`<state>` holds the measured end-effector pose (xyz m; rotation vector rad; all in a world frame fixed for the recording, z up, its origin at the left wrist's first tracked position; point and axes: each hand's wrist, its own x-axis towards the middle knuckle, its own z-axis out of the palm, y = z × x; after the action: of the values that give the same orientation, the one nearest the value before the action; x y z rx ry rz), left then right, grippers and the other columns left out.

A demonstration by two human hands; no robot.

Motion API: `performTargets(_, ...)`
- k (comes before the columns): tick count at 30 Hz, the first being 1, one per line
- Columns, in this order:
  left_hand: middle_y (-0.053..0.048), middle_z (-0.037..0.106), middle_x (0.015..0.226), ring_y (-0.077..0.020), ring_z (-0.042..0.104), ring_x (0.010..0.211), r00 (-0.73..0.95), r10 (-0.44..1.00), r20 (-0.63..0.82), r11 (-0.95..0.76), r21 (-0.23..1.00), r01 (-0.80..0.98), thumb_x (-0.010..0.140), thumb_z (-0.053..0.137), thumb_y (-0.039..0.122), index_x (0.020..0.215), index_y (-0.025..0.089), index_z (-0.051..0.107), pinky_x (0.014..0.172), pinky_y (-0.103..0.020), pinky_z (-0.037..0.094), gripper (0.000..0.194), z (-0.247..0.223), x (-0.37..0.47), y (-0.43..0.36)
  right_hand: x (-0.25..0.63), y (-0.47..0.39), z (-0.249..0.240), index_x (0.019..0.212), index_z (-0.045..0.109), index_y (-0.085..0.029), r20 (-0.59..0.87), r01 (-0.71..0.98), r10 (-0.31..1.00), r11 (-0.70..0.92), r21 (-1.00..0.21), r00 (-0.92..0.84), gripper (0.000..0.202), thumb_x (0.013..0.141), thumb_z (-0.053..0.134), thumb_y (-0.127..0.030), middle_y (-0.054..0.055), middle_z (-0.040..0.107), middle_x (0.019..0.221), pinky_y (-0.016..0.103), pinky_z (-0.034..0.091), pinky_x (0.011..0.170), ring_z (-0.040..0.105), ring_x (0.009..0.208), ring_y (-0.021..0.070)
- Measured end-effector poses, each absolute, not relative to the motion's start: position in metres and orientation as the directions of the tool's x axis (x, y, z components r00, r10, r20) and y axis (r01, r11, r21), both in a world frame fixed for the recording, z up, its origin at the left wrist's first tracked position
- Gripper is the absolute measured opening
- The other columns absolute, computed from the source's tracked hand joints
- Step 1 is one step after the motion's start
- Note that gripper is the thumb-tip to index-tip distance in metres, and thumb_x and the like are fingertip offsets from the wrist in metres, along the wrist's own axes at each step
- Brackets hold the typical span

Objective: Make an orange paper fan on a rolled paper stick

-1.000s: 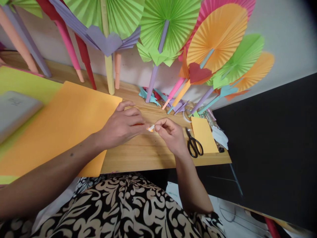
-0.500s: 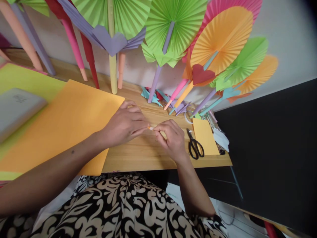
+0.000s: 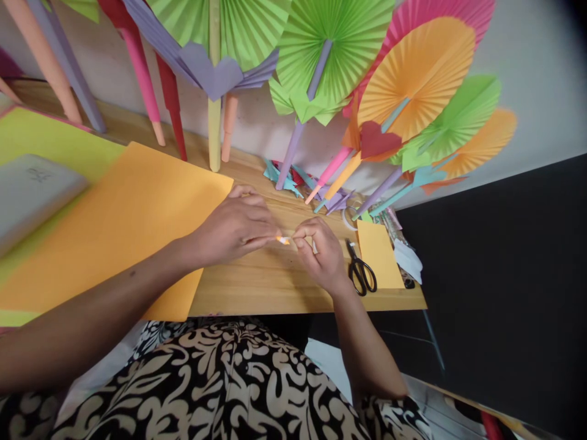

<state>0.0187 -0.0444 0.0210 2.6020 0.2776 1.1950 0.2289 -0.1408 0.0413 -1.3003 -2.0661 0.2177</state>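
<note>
Over the wooden table, a small orange-and-white piece (image 3: 283,240), perhaps rolled or folded paper, pokes out from the fingertips of my left hand (image 3: 241,226). Those fingers are pressed together around its near end. Just to its right, my right hand (image 3: 321,253) is closed in a pinch, thumb against forefinger. A bit of something pale shows by its curled fingers, too small to name. Black-handled scissors (image 3: 362,273) lie to the right of that hand. Under my left wrist is a large orange paper sheet (image 3: 156,201).
Folded paper fans, such as a green one (image 3: 334,55) and an orange one (image 3: 417,73), stand along the wall on paper tubes. A yellow paper piece (image 3: 380,253) and a tape roll (image 3: 349,219) lie rightward. A white box-like device (image 3: 36,195) rests on paper at left.
My right fingertips have drawn slightly right, away from the orange-and-white piece, and more of its orange shows. My left hand keeps its hold. The whole view has shifted a little.
</note>
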Motion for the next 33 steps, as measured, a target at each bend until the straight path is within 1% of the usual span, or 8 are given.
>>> performTargets(5, 0.003, 0.072, 0.078, -0.0152, 0.057, 0.077, 0.628, 0.228, 0.744, -0.967, 0.246, 0.059, 0.101, 0.052, 0.027, 0.086, 0.024, 0.068, 0.092, -0.038, 0.036, 0.022, 0.021, 0.02, -0.044, 0.227, -0.144, 0.037, 0.091, 0.056, -0.024, 0.384, 0.687, 0.913, 0.369, -0.626, -0.142, 0.011, 0.1, 0.05, -0.025, 0.0, 0.061, 0.085, 0.032, 0.043, 0.071, 0.057, 0.079, 0.0158)
performTargets(8, 0.004, 0.072, 0.077, -0.0147, 0.057, 0.076, 0.61, 0.203, 0.766, -0.977, 0.204, 0.068, 0.101, 0.053, 0.023, 0.087, 0.024, 0.067, 0.091, -0.038, 0.036, 0.019, 0.021, 0.02, -0.043, 0.227, -0.145, 0.035, 0.09, 0.056, -0.023, 0.358, 0.665, 0.928, 0.334, -0.668, -0.107, 0.012, 0.1, 0.05, -0.026, 0.0, 0.061, 0.084, 0.03, 0.042, 0.07, 0.057, 0.078, 0.0147)
performTargets(11, 0.004, 0.072, 0.08, -0.0151, 0.057, 0.076, 0.607, 0.197, 0.77, -0.979, 0.191, 0.075, 0.1, 0.055, 0.022, 0.09, 0.024, 0.067, 0.09, -0.038, 0.036, 0.015, 0.02, 0.02, -0.042, 0.227, -0.145, 0.034, 0.09, 0.056, -0.022, 0.365, 0.647, 0.925, 0.344, -0.68, -0.108, 0.012, 0.099, 0.05, -0.025, 0.0, 0.06, 0.084, 0.029, 0.042, 0.069, 0.057, 0.077, 0.0143)
performTargets(16, 0.004, 0.073, 0.081, -0.0158, 0.057, 0.077, 0.607, 0.196, 0.77, -0.979, 0.188, 0.077, 0.099, 0.057, 0.022, 0.091, 0.024, 0.065, 0.091, -0.038, 0.036, 0.012, 0.02, 0.02, -0.042, 0.226, -0.145, 0.034, 0.091, 0.055, -0.024, 0.424, 0.671, 0.889, 0.423, -0.609, -0.174, 0.011, 0.099, 0.048, -0.024, 0.001, 0.059, 0.082, 0.032, 0.044, 0.071, 0.057, 0.079, 0.0171)
performTargets(21, 0.004, 0.07, 0.075, -0.0153, 0.054, 0.072, 0.636, 0.221, 0.74, -0.975, 0.18, 0.13, 0.099, 0.055, 0.022, 0.082, 0.022, 0.063, 0.089, -0.038, 0.037, 0.019, 0.02, 0.02, -0.044, 0.226, -0.143, 0.037, 0.091, 0.054, -0.024, 0.467, 0.741, 0.846, 0.484, -0.466, -0.259, 0.012, 0.099, 0.046, -0.023, 0.002, 0.059, 0.081, 0.034, 0.044, 0.072, 0.056, 0.08, 0.0185)
performTargets(24, 0.004, 0.07, 0.074, -0.0156, 0.055, 0.072, 0.641, 0.229, 0.732, -0.973, 0.175, 0.148, 0.1, 0.054, 0.022, 0.078, 0.022, 0.062, 0.087, -0.039, 0.037, 0.023, 0.019, 0.02, -0.044, 0.227, -0.14, 0.04, 0.091, 0.054, -0.024, 0.464, 0.763, 0.835, 0.499, -0.411, -0.296, 0.012, 0.1, 0.046, -0.022, 0.002, 0.06, 0.083, 0.034, 0.043, 0.072, 0.056, 0.081, 0.0189)
performTargets(27, 0.004, 0.071, 0.077, -0.0158, 0.056, 0.074, 0.645, 0.223, 0.731, -0.975, 0.16, 0.155, 0.1, 0.052, 0.021, 0.079, 0.022, 0.063, 0.089, -0.039, 0.038, 0.023, 0.018, 0.02, -0.044, 0.228, -0.135, 0.042, 0.09, 0.053, -0.024, 0.447, 0.767, 0.839, 0.498, -0.405, -0.309, 0.013, 0.1, 0.046, -0.021, 0.002, 0.061, 0.083, 0.034, 0.042, 0.072, 0.056, 0.081, 0.0186)
performTargets(33, 0.005, 0.069, 0.078, -0.0153, 0.056, 0.079, 0.621, 0.184, 0.762, -0.983, 0.129, 0.134, 0.102, 0.05, 0.022, 0.09, 0.023, 0.063, 0.094, -0.038, 0.037, 0.018, 0.021, 0.018, -0.045, 0.228, -0.133, 0.042, 0.09, 0.053, -0.023, 0.435, 0.755, 0.869, 0.447, -0.48, -0.238, 0.013, 0.1, 0.046, -0.024, 0.001, 0.06, 0.084, 0.033, 0.042, 0.073, 0.055, 0.081, 0.0174)
